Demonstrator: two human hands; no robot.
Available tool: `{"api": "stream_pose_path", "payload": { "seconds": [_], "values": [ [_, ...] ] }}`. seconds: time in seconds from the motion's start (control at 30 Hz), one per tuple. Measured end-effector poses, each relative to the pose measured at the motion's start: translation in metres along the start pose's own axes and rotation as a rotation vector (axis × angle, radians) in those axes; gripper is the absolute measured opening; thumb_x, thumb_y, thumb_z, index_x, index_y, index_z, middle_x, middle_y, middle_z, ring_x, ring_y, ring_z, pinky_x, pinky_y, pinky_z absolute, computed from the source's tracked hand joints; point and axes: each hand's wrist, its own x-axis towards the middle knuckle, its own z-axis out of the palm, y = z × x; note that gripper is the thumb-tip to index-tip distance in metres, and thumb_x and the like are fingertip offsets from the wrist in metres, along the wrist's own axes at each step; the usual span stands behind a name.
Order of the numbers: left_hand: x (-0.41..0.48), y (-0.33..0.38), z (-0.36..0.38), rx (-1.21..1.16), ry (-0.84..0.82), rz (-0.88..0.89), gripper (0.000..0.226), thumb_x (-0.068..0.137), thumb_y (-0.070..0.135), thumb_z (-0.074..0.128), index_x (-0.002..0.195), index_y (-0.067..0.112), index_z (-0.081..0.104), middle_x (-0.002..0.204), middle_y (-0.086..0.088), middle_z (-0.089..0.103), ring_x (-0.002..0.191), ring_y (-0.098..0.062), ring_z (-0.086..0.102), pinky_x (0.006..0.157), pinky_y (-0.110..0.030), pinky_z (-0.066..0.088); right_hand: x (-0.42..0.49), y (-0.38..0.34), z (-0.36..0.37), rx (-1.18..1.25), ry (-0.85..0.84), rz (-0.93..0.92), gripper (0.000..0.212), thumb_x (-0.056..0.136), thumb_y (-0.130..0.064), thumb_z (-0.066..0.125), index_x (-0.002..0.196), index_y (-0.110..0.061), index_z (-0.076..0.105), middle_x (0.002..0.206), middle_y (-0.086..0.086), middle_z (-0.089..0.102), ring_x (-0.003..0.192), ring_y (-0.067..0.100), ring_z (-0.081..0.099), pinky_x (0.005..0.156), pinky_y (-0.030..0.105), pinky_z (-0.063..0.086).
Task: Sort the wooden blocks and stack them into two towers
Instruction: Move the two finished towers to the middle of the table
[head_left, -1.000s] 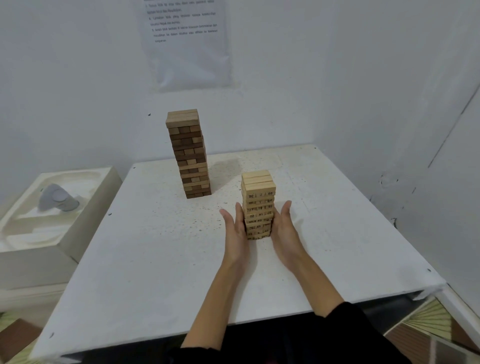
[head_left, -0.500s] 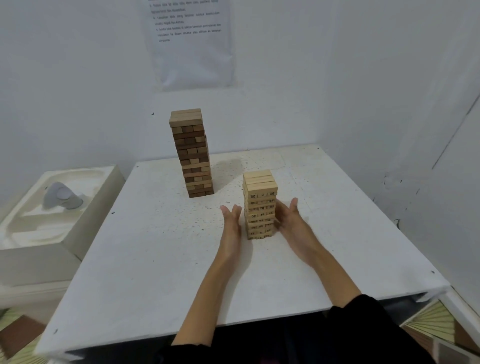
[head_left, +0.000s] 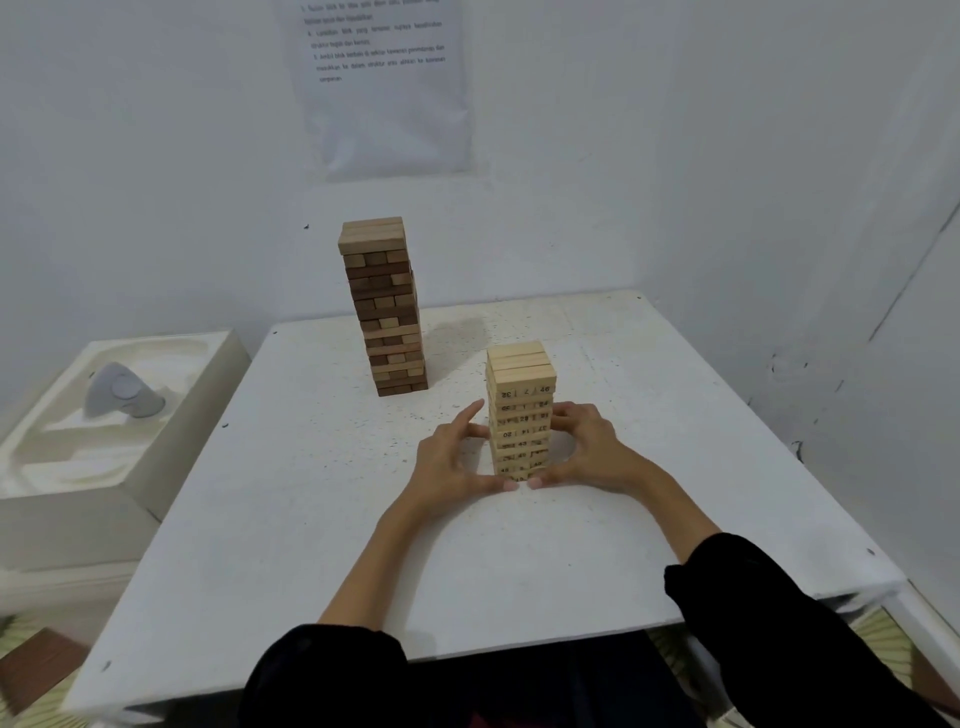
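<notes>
Grip: your left hand (head_left: 457, 462) and right hand (head_left: 589, 449) clasp the pale tower (head_left: 521, 395) low down, mid-surface (head_left: 291, 519). Far left, apart, stands the dark tower (head_left: 384, 306). No loose blocks show; stacking looks done, only squaring up remains.

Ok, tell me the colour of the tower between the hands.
The near tower is pale wood with black printed numbers; head view.

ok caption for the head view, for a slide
Left hand and right hand hold the numbered tower; the taller brown tower stands behind on the table.
</notes>
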Motion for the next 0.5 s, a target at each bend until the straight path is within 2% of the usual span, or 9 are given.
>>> {"api": "stream_pose_path", "payload": {
  "seconds": [0.07, 0.13, 0.3, 0.5],
  "values": [
    [0.002, -0.003, 0.002, 0.011, 0.006, 0.032, 0.104, 0.060, 0.041, 0.086, 0.146, 0.028, 0.030, 0.109, 0.019, 0.053, 0.119, -0.011, 0.045, 0.108, -0.043, 0.032, 0.000, -0.003, 0.001, -0.052, 0.006, -0.045, 0.102, 0.037, -0.076, 0.062, 0.129, -0.031, 0.054, 0.127, -0.023, 0.034, 0.115, -0.001, 0.019, 0.111, 0.033, 0.013],
    [0.003, -0.008, 0.003, 0.009, 0.018, 0.049, 0.102, 0.060, 0.042, 0.085, 0.146, 0.030, 0.030, 0.109, 0.020, 0.054, 0.117, -0.009, 0.047, 0.107, -0.043, 0.033, 0.000, -0.004, 0.001, -0.072, 0.019, -0.076, 0.100, 0.039, -0.077, 0.059, 0.128, -0.031, 0.055, 0.126, -0.022, 0.034, 0.113, -0.003, 0.018, 0.109, 0.033, 0.013],
    [0.007, -0.012, 0.005, -0.013, 0.034, 0.049, 0.100, 0.061, 0.042, 0.084, 0.145, 0.032, 0.031, 0.108, 0.020, 0.054, 0.116, -0.007, 0.046, 0.106, -0.040, 0.034, 0.003, -0.003, 0.003, -0.086, 0.025, -0.086, 0.098, 0.041, -0.077, 0.056, 0.128, -0.032, 0.054, 0.132, -0.017, 0.037, 0.113, -0.002, 0.018, 0.106, 0.030, 0.012],
    [0.015, -0.015, 0.003, -0.053, -0.004, 0.011, 0.101, 0.063, 0.037, 0.085, 0.146, 0.032, 0.028, 0.115, 0.009, 0.057, 0.117, -0.011, 0.048, 0.105, -0.043, 0.039, 0.011, -0.002, 0.003, -0.068, 0.020, -0.061, 0.099, 0.041, -0.075, 0.059, 0.129, -0.030, 0.054, 0.132, -0.016, 0.038, 0.115, -0.002, 0.018, 0.107, 0.029, 0.013]
  ]
}}
